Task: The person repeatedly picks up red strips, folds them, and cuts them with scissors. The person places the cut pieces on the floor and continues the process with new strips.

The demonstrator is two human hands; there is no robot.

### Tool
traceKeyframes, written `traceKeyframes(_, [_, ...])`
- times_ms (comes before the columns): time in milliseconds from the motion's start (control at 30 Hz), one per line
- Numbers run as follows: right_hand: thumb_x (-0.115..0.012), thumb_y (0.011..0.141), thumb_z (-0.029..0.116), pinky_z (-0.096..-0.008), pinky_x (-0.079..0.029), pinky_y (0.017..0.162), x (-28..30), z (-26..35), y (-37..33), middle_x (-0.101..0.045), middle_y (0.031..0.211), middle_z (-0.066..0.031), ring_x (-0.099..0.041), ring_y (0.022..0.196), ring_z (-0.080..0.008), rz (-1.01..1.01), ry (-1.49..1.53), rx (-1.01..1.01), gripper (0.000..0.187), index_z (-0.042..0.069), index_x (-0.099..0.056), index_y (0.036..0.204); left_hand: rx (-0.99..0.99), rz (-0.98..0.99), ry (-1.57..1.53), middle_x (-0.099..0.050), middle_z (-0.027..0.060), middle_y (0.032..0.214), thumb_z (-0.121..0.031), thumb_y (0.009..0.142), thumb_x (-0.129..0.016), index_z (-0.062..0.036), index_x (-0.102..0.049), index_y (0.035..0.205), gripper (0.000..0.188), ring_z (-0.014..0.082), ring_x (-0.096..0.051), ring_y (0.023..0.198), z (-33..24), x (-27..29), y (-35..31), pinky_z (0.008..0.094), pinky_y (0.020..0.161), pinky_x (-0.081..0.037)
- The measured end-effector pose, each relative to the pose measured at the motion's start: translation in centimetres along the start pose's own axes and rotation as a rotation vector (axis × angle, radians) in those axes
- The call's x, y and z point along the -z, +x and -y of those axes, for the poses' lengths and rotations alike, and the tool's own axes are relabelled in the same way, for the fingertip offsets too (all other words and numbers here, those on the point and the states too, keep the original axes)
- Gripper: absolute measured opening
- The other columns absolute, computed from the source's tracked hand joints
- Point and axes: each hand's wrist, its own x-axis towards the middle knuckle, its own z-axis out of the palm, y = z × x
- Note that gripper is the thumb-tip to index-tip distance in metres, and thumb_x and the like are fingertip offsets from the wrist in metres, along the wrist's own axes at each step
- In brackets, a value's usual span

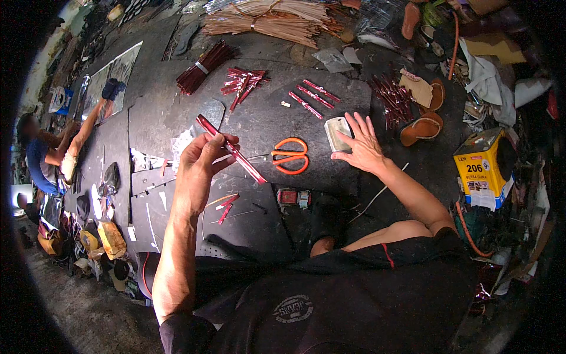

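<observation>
My left hand [203, 160] pinches a glossy dark-red strip [239, 154] between thumb and fingers, its length slanting down to the right above the floor. My right hand [364, 146] is spread flat, with the fingers apart. Its thumb side overlaps a small pale rectangular block or container [338, 133]; I cannot tell whether it presses on it. Between my hands lie scissors with orange handles [290, 156], blades pointing left. Three dark-red strips [312, 98] lie apart beyond them, and a loose pile of short red strips [243, 84] is farther left.
A tied dark-red bundle [203, 68] and a large bundle of tan strips [265, 22] lie at the back. On the right are more red strips [392, 103], a brown sandal [422, 130] and a yellow can [482, 168]. Another person [50, 150] sits at the far left.
</observation>
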Motion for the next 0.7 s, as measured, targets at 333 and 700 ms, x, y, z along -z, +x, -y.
traceKeyframes(333, [-0.065, 0.079, 0.064, -0.0587, -0.011, 0.118, 0.0, 0.6, 1.0, -0.034, 0.15, -0.0228, -0.019, 0.144, -0.0416, 0.046, 0.033, -0.016, 0.066, -0.001, -0.073, 0.092, 0.106, 0.016, 0.018, -0.067, 0.0133, 0.105, -0.038, 0.101, -0.048, 0.0013, -0.061, 0.12, 0.046, 0.0198, -0.065, 0.096, -1.2, -0.3, -0.6, 0.0323, 0.085, -0.052])
traceKeyframes(700, [-0.063, 0.083, 0.003, -0.0417, -0.046, 0.097, 12.2, 14.0, 8.4, -0.056, 0.113, -0.0095, -0.055, 0.11, -0.0299, -0.193, 0.553, 0.543, 0.038, 0.017, -0.066, 0.118, 0.116, 0.166, -0.014, -0.068, 0.0082, 0.101, -0.031, 0.104, -0.047, 0.001, -0.065, 0.114, 0.038, 0.0115, -0.065, 0.085, -0.8, -0.3, -1.5, 0.0283, 0.076, -0.058])
